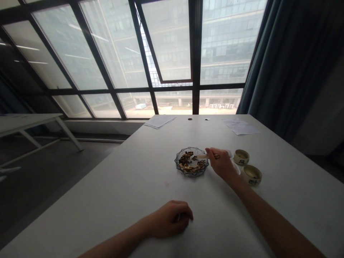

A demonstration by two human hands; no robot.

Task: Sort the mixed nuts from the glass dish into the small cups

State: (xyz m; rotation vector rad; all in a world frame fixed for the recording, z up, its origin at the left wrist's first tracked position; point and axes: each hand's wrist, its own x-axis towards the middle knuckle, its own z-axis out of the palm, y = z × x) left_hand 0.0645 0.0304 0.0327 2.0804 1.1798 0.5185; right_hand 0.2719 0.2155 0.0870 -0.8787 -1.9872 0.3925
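My right hand (222, 165) is closed round a pair of thin wooden chopsticks (202, 156). Their tips reach over the inside of a scalloped clear glass dish (176, 160). In that dish lie dark, brown and yellowish dried bits (185, 158), spread round a barer middle; whether the tips pinch one is too small to tell. Behind my right hand a white dish (236, 168) shows only in part. My left hand (170, 219) rests on the table nearer to me, its fingers curled in, with nothing seen in them.
Two beige cups with dark characters, a farther one (241, 157) and a nearer one (252, 175), stand right of my right hand. Papers lie at the white table's (145, 168) far left (160, 121) and far right (240, 126). Windows and a dark curtain (271, 71) stand beyond.
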